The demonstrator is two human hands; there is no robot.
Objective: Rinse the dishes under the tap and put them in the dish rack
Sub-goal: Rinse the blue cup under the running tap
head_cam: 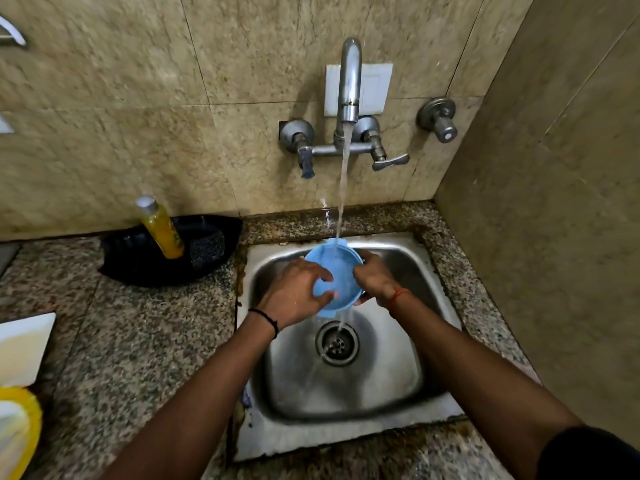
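Both forearms are stretched forward and angled inward. The left hand (298,292) is curled with fingers bent, the right hand (372,277) clamped tight, a thread band worn on each wrist.

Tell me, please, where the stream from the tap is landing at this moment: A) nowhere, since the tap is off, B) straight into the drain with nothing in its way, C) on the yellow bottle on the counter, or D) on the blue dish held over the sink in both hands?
D: the water from the tap strikes the blue dish, which the left hand and right hand grip over the sink.
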